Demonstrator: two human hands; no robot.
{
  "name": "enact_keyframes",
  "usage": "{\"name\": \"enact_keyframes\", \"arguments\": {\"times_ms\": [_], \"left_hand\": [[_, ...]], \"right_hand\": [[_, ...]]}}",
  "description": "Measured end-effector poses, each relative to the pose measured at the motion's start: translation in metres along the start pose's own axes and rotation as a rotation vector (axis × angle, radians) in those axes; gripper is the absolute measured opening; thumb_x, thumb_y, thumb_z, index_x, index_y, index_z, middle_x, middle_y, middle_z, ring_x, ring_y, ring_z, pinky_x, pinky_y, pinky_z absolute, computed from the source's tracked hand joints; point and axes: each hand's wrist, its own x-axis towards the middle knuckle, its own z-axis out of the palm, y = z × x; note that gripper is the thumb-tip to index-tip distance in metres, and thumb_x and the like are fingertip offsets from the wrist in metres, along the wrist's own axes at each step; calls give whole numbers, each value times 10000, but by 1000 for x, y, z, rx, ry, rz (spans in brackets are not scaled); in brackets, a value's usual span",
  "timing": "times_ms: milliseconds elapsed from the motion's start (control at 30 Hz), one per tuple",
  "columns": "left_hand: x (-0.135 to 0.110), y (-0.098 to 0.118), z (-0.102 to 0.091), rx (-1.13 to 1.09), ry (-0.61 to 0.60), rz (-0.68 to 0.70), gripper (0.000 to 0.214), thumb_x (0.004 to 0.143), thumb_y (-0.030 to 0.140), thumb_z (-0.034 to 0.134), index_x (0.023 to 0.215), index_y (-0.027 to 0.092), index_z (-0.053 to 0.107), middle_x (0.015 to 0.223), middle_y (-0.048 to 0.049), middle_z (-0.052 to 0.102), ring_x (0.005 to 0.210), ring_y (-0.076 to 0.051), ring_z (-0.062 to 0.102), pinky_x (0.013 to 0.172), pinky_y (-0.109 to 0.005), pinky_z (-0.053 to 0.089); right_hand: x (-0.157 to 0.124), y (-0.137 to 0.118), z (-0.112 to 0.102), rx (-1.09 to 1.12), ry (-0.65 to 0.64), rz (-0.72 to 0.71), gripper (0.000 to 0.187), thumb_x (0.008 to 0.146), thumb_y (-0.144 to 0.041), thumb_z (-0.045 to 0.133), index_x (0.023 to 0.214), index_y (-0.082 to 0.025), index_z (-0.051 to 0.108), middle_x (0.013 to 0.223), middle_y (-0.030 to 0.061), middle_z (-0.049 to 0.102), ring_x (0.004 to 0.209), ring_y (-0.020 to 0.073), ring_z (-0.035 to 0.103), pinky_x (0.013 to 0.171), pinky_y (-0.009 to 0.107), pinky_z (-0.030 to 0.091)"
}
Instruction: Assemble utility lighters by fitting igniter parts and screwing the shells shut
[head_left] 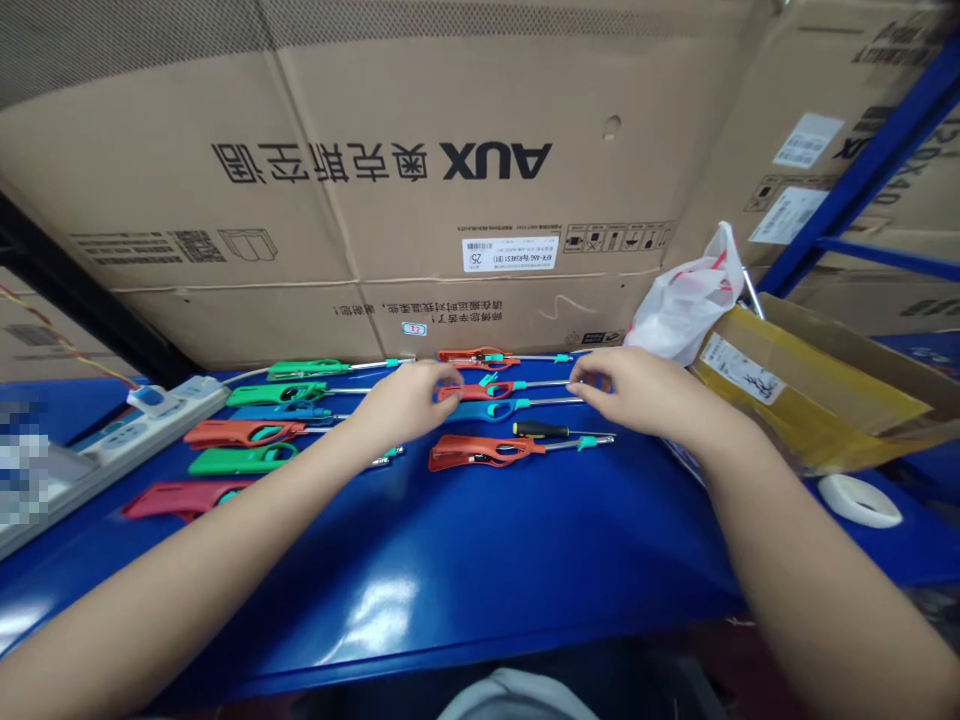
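Observation:
My left hand [409, 400] is closed on the handle of a red long-nosed lighter [501, 388] lying on the blue table [480, 560]. My right hand [637, 390] pinches the far end of that lighter's metal tube. Right beside it lie another red lighter [480, 357], a blue lighter [491, 409], a red lighter [487, 452] nearer me and a black-handled screwdriver [547, 430]. To the left is a column of green, blue and red lighters [255, 432].
A large AUX cardboard box [390, 170] stands along the table's back. A white power strip [142, 425] lies at the left. At the right are a white plastic bag [686, 295], an open yellow-lined carton [810, 390] and a roll of white tape [859, 500].

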Motion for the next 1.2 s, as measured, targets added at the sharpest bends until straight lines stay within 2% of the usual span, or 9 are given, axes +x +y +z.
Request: {"name": "enact_keyframes", "arguments": {"times_ms": [100,200,400,533,600,733,867,1067,1200], "left_hand": [[40,-1,14,74,-12,-48,260,919,275,675,1159,177,696,1198,-108,710,1124,-285,662,988,-421,526],[67,-3,34,104,-79,-96,346,988,366,638,1272,170,620,1281,-105,638,1099,-244,656,928,-450,580],[86,-5,56,74,-131,-99,349,991,362,633,1285,173,614,1294,-108,631,1100,-243,655,925,-449,584],[88,-2,47,26,-53,-25,320,999,369,618,1251,172,632,1270,-107,645,1084,-235,658,928,-444,580],[82,2,40,-24,-29,71,269,1005,375,591,1104,151,703,1122,-99,708,1030,-236,673,932,-421,563],[62,12,37,-153,-131,339,199,939,342,650,935,189,778,963,-41,765,909,-190,699,861,-311,548],[45,19,45,-179,-212,478,175,885,325,704,824,193,801,849,-38,762,847,-178,675,831,-296,522],[46,8,44,-82,-127,465,260,961,385,625,913,195,797,955,-59,753,934,-186,672,918,-315,518],[57,-17,41,99,63,307,271,959,300,614,1174,182,731,1223,-133,666,1205,-302,581,1062,-489,463]], "right_hand": [[4,-19,12,45,135,192,186,928,-356,579,873,-237,711,928,37,771,844,228,679,609,295,349],[15,-25,38,66,168,268,243,943,-346,541,809,-222,703,899,60,772,849,245,693,586,296,316],[27,-13,70,145,187,324,229,935,-342,543,816,-236,708,873,34,775,815,222,698,580,274,337],[27,-2,70,197,194,325,234,932,-365,535,867,-237,719,889,49,775,817,217,693,601,272,371],[28,2,70,221,181,311,197,905,-342,559,878,-239,726,922,50,780,813,213,688,607,271,380],[30,6,74,252,155,291,156,866,-295,588,889,-241,733,948,43,784,782,201,674,611,270,388],[31,7,80,260,149,270,168,878,-294,578,909,-235,732,956,49,777,784,201,667,629,277,398],[33,13,87,257,119,144,173,901,-212,554,907,-191,725,956,71,746,831,197,656,761,285,456],[34,18,90,251,101,59,175,891,-149,574,971,-162,729,1068,110,690,895,198,650,822,290,479]]}}
